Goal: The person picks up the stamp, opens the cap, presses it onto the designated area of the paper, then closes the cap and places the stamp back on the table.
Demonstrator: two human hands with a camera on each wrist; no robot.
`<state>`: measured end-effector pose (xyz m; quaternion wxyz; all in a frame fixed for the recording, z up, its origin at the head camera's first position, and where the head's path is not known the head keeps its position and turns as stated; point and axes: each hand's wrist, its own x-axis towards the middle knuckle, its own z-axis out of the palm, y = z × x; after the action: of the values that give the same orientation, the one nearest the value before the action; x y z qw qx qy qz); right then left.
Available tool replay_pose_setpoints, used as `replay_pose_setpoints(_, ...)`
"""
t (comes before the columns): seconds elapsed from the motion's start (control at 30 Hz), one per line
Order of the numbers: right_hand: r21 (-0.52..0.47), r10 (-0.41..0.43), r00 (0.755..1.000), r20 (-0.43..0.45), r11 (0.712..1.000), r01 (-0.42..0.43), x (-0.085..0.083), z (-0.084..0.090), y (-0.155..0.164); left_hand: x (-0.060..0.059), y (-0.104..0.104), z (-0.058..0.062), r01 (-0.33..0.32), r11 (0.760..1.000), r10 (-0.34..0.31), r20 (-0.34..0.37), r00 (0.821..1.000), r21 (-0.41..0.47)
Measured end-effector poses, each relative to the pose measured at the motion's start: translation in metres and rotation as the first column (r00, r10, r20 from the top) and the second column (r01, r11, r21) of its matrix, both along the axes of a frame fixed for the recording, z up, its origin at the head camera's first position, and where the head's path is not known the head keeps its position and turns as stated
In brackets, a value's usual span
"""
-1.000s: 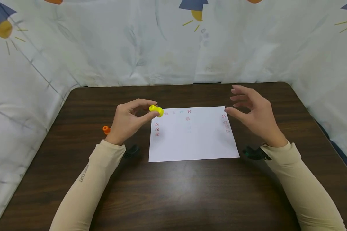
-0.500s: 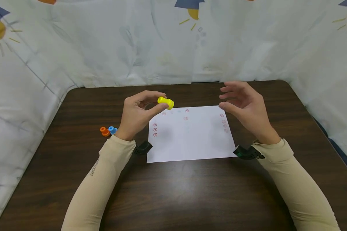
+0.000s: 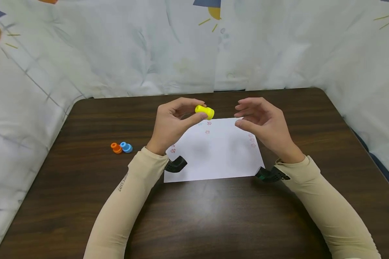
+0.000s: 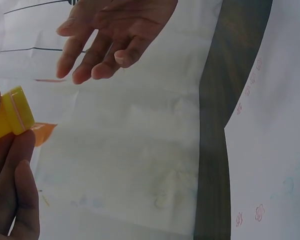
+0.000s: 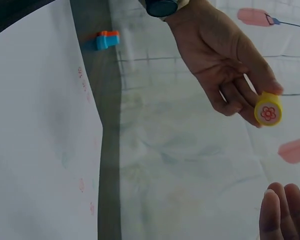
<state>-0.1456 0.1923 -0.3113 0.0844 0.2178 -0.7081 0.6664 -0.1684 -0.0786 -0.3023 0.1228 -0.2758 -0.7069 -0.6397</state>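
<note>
My left hand [image 3: 170,127] pinches a yellow flower stamp [image 3: 205,112] between thumb and fingers, raised over the far edge of a white paper sheet [image 3: 220,158]. Turned toward the right hand, the stamp's round end shows a red flower [image 5: 268,114] in the right wrist view. My right hand [image 3: 267,124] hovers over the sheet's far right corner, fingers loosely bent and holding nothing. A gap separates the two hands. Small red flower prints [image 3: 252,139] mark the paper near its edges; my left hand and wrist hide some on the left side.
An orange stamp [image 3: 116,148] and a blue stamp [image 3: 126,147] stand side by side on the dark wooden table [image 3: 194,216], left of the sheet. A white patterned curtain [image 3: 133,54] surrounds the far side. Black wrist devices [image 3: 176,164] hang under both wrists.
My left hand has carried the yellow stamp rightward and slightly up, uncovering the blue stamp. The right hand has shifted left, so the hands are closer together.
</note>
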Motion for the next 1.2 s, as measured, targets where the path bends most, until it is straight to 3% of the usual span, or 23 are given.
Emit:
replay_pose_setpoints(0.3,-0.036,0.059,0.998,-0.004,0.998,-0.059,0.003,-0.007,-0.013,0.003,0.017,-0.002,0.073,0.997,-0.074,0.023,0.997,0.031)
replay_pose_setpoints(0.6,-0.019,0.060,0.998,-0.010,0.998,-0.060,0.006,-0.005,-0.018,0.006,0.029,-0.011,0.116,0.989,-0.120,0.035,0.992,0.089)
replay_pose_setpoints(0.83,-0.006,0.041,0.999,-0.003,0.999,-0.041,0.006,-0.006,-0.017,0.008,0.034,-0.019,0.103,0.983,-0.115,0.075,0.991,0.149)
replay_pose_setpoints(1.2,0.012,0.020,1.000,-0.007,1.000,-0.020,0.003,-0.012,-0.015,0.011,0.039,-0.025,0.077,0.983,-0.102,0.150,0.983,0.165)
